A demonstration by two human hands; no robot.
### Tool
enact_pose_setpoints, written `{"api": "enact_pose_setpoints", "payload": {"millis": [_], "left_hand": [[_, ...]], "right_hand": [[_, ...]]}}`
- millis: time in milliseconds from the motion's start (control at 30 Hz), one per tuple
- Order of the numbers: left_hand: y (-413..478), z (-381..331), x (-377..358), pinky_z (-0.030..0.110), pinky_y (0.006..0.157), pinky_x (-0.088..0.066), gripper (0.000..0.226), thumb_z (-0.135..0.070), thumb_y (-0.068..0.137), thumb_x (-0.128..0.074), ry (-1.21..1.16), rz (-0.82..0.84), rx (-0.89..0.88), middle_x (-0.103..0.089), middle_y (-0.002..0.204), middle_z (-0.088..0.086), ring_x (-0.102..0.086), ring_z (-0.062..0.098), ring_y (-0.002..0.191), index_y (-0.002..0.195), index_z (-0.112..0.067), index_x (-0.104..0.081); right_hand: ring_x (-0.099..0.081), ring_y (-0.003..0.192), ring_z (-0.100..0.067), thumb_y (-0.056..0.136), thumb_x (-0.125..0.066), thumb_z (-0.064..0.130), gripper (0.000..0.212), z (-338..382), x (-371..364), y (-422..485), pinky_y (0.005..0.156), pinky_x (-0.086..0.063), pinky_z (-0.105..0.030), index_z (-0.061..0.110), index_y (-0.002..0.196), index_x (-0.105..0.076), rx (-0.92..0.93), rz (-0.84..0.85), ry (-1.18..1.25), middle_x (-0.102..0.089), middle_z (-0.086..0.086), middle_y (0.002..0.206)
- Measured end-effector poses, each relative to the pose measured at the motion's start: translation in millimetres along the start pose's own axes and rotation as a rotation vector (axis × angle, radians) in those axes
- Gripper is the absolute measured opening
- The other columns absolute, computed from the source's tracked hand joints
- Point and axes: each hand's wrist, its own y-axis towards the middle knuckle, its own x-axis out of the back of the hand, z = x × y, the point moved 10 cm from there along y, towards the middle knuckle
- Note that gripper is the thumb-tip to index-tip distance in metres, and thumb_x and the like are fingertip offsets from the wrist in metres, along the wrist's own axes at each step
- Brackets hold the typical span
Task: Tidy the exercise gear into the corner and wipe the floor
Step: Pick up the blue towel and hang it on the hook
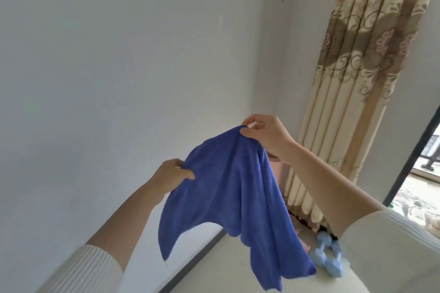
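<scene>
The left hand [175, 173] gripped one side edge of a soft blue microfibre cloth [228, 185], and the right hand [264, 135] pinched its top edge higher up, so the cloth hung in folds between them. Below and right of the cloth, pale blue dumbbells [333, 266] lay on the light floor [226, 269]. Behind the cloth hung a beige patterned curtain [357, 78].

Arms raised, left hand [175, 173] and right hand [264, 135] (the higher) each pinch the cloth [228, 188].
</scene>
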Motion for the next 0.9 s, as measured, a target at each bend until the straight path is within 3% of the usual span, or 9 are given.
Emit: {"api": "enact_pose_setpoints", "payload": {"millis": [133, 267, 333, 467, 600, 667, 767, 900], "left_hand": [[63, -74, -72, 0.039, 0.098, -0.045, 0.035, -0.031, 0.081, -0.063, -0.107, 0.116, -0.126, -0.062, 0.117, -0.011, -0.053, 0.012, 0.116, 0.117, -0.032, -0.06], [118, -149, -136, 0.037, 0.096, -0.041, 0.031, -0.028, 0.084, -0.059, -0.129, 0.217, -0.253, -0.064, 0.114, -0.021, -0.054, 0.009, 0.116, 0.111, -0.042, -0.065], [147, -175, -159, 0.036, 0.092, -0.042, 0.024, -0.026, 0.087, -0.058, -0.137, 0.225, -0.272, -0.068, 0.108, -0.021, -0.056, 0.01, 0.114, 0.104, -0.038, -0.07], [210, -206, -193, 0.039, 0.101, -0.044, 0.017, -0.028, 0.089, -0.063, -0.2, 0.224, -0.278, -0.072, 0.102, -0.01, -0.065, 0.004, 0.1, 0.1, -0.022, -0.073], [278, -240, -220, 0.035, 0.093, -0.051, 0.017, -0.019, 0.091, -0.058, -0.353, 0.246, -0.312, -0.071, 0.101, 0.006, -0.066, 0.021, 0.103, 0.092, -0.005, -0.067], [314, -257, -223, 0.037, 0.089, -0.054, 0.013, -0.015, 0.092, -0.055, -0.415, 0.211, -0.313, -0.067, 0.094, 0.013, -0.065, 0.028, 0.098, 0.087, -0.005, -0.062], [368, -292, -218, 0.041, 0.087, -0.053, 0.014, -0.015, 0.091, -0.053, -0.377, 0.123, -0.352, -0.065, 0.086, 0.009, -0.063, 0.024, 0.089, 0.083, -0.007, -0.062], [431, -346, -199, 0.05, 0.091, -0.05, 0.021, -0.029, 0.081, -0.058, -0.232, 0.037, -0.448, -0.063, 0.079, 0.003, -0.06, 0.02, 0.082, 0.08, -0.008, -0.065]], "right_hand": [[-0.053, 0.059, -0.014, 0.082, -0.071, 0.018, 0.002, -25, 33, 68, 0.061, -0.045, -0.028, 0.019, 0.084, -0.071, 0.038, 0.098, -0.115, -0.061, -0.002, 0.065], [-0.058, 0.063, -0.012, 0.08, -0.072, 0.02, 0.003, -50, 69, 130, 0.064, -0.049, -0.028, 0.02, 0.083, -0.073, 0.054, 0.154, -0.205, -0.069, -0.006, 0.073], [-0.061, 0.066, -0.014, 0.08, -0.071, 0.019, 0.003, -65, 93, 160, 0.067, -0.052, -0.032, 0.02, 0.082, -0.073, 0.049, 0.14, -0.204, -0.071, -0.006, 0.075], [-0.064, 0.068, -0.014, 0.08, -0.072, 0.019, 0.003, -99, 140, 214, 0.07, -0.055, -0.035, 0.021, 0.082, -0.073, 0.033, 0.094, -0.184, -0.072, -0.003, 0.074], [-0.063, 0.066, -0.012, 0.08, -0.073, 0.018, 0.004, -127, 179, 270, 0.069, -0.053, -0.031, 0.021, 0.081, -0.074, 0.028, 0.035, -0.134, -0.07, 0.001, 0.071], [-0.061, 0.064, -0.011, 0.08, -0.075, 0.018, 0.003, -140, 192, 300, 0.067, -0.051, -0.029, 0.021, 0.079, -0.073, 0.024, 0.039, -0.124, -0.069, 0.003, 0.068], [-0.065, 0.071, -0.015, 0.079, -0.075, 0.013, 0.007, -158, 205, 349, 0.075, -0.053, -0.031, 0.017, 0.085, -0.073, 0.008, 0.11, -0.107, -0.072, -0.002, 0.078], [-0.07, 0.086, -0.022, 0.076, -0.075, 0.005, 0.015, -175, 219, 428, 0.085, -0.055, -0.034, 0.01, 0.09, -0.073, 0.0, 0.146, -0.107, -0.074, -0.007, 0.091]]}}
